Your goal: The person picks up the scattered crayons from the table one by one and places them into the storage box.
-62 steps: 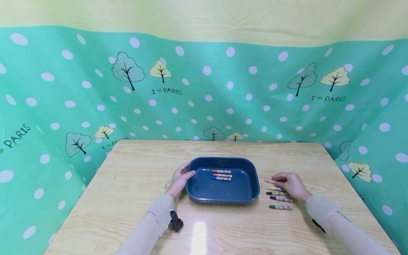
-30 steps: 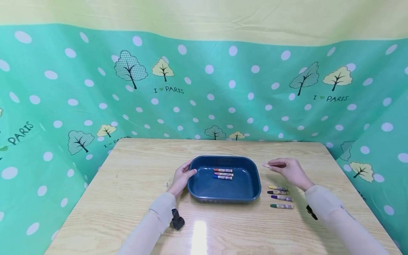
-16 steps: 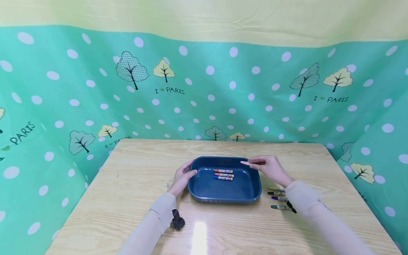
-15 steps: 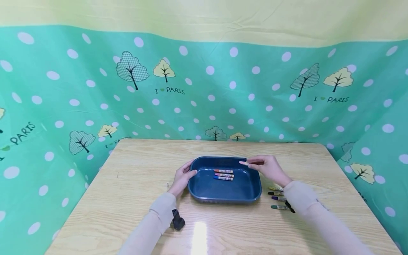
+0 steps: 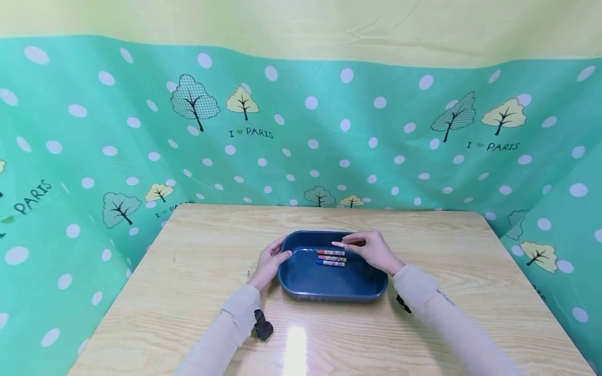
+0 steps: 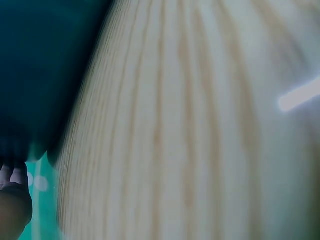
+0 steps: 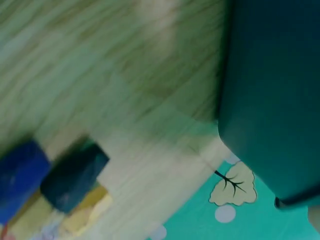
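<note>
A dark blue rectangular tray [image 5: 329,297] stands on the wooden table. My left hand [image 5: 269,263] grips its left rim, thumb on top and fingers outside. Over the back part of the tray, my right hand [image 5: 373,249] pinches a pale pink crayon [image 5: 337,244] between thumb and fingers. Just below it, an orange-red crayon [image 5: 331,253], a pink crayon [image 5: 333,258] and a blue crayon [image 5: 331,263] lie in a row on the tray floor. In the left wrist view the left fingers [image 6: 17,175] touch the tray's side.
Close up in the right wrist view, a purple-blue crayon [image 7: 20,175], a dark crayon [image 7: 75,175] and a yellow one [image 7: 92,205] lie right of the tray; the right sleeve [image 5: 416,284] hides them from the head view. A patterned green curtain [image 5: 282,115] hangs behind the table.
My right hand has picked up the pale pink crayon from the row on the table, lifted it and carried it left over the tray. The left hand keeps its grip on the rim.
</note>
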`<state>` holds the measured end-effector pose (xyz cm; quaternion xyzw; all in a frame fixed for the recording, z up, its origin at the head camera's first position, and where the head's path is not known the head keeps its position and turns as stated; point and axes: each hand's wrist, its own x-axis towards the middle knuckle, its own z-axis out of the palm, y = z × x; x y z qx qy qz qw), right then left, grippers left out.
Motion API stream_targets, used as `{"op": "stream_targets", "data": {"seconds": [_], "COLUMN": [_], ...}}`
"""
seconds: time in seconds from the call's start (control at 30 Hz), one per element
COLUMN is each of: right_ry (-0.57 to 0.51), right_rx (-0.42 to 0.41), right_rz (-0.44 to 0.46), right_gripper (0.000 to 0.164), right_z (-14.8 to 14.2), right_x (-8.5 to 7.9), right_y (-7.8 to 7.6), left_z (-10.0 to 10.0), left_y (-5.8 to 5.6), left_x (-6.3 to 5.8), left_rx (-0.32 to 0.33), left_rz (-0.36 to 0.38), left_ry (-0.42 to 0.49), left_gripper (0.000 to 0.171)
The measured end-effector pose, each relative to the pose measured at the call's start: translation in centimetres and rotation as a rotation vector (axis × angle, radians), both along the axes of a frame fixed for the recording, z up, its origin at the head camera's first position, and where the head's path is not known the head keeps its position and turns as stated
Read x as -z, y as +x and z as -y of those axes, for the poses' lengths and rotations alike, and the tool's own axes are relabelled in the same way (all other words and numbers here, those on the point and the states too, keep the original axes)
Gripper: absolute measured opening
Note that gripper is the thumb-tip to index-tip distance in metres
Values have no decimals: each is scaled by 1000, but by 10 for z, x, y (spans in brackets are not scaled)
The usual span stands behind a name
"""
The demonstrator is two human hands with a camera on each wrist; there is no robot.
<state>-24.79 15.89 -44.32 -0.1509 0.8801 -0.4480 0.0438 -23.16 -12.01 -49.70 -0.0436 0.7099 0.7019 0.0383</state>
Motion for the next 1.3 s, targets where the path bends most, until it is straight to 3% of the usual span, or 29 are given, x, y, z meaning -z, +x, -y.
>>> {"op": "stream_targets", "data": {"seconds": [0.6,0.9,1.3], "right_ry": [22,-6,38], "right_rx": [-56,-25,-41], "right_rz": [15,28,22], "right_gripper": [22,21,26], "right_z": [19,21,23], "right_x": [14,20,22], "right_y": [-7,-8,-6], "left_z": [0,1,1], "left_y": [1,0,1], "left_x": [0,0,0], "left_rx": [1,8,7], "left_rz": [-5,-26,-7], "left_ry": [20,41,38], "left_gripper": [50,49,49]}}
